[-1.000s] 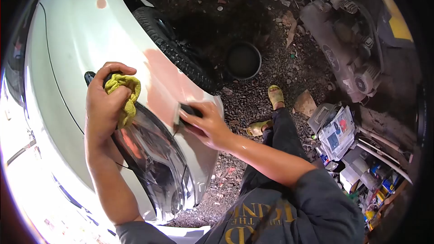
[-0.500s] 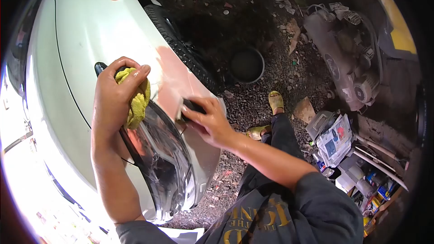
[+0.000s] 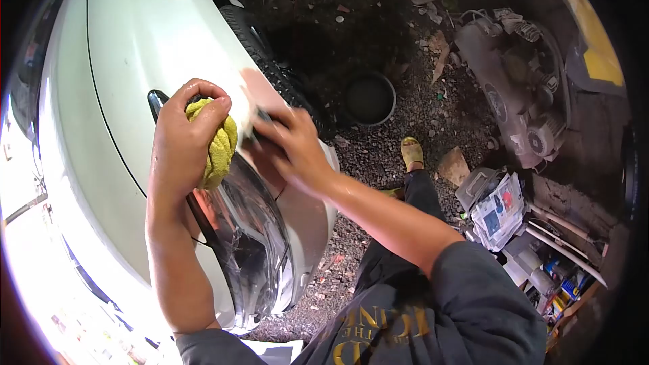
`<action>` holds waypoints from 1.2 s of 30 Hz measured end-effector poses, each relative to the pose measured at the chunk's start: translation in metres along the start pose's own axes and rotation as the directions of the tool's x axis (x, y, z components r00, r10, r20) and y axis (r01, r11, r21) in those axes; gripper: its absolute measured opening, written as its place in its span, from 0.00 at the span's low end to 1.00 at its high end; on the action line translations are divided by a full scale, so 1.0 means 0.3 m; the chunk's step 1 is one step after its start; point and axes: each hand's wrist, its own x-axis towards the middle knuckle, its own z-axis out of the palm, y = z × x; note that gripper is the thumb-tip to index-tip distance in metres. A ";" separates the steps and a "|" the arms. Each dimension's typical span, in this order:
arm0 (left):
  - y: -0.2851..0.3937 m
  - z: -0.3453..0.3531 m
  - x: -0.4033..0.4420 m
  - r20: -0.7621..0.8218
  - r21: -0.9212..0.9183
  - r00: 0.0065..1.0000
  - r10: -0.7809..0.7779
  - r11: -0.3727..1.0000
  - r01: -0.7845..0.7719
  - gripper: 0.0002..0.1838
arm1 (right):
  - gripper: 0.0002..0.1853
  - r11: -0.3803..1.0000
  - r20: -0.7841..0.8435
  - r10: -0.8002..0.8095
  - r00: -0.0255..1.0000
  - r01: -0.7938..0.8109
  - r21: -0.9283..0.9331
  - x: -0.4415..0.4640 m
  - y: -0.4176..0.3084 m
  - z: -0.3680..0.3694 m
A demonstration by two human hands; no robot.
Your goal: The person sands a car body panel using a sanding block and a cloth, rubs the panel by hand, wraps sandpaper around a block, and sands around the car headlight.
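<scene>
In the head view, my left hand [image 3: 184,136] is closed around a bunched yellow-green cloth [image 3: 221,152] over the car's front corner, just above the headlight [image 3: 247,230]. My right hand [image 3: 297,149] grips a small dark sanding block [image 3: 259,122], blurred by motion, against the white fender [image 3: 196,40]. Under and around that hand lies a pinkish-brown patch [image 3: 259,88] on the fender, between the headlight and the wheel arch. My right fingers partly hide the block and the patch. Both hands look wet.
A front tyre [image 3: 247,34] stands beside the fender. On the gravel sits a dark round bucket [image 3: 369,98]. An air compressor [image 3: 507,88] is at the right; below it are folded newspapers [image 3: 497,209] and a crate of cans and boxes [image 3: 561,297].
My right hand with the sanding block has moved up and left across the patch, towards the cloth. My left hand and the cloth have shifted slightly right in view.
</scene>
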 end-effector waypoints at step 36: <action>-0.049 -0.052 0.061 -0.061 0.101 0.998 -0.015 0.995 0.021 0.21 | 0.28 0.993 0.161 0.009 0.987 0.009 -0.114 -0.336 -0.013 -0.155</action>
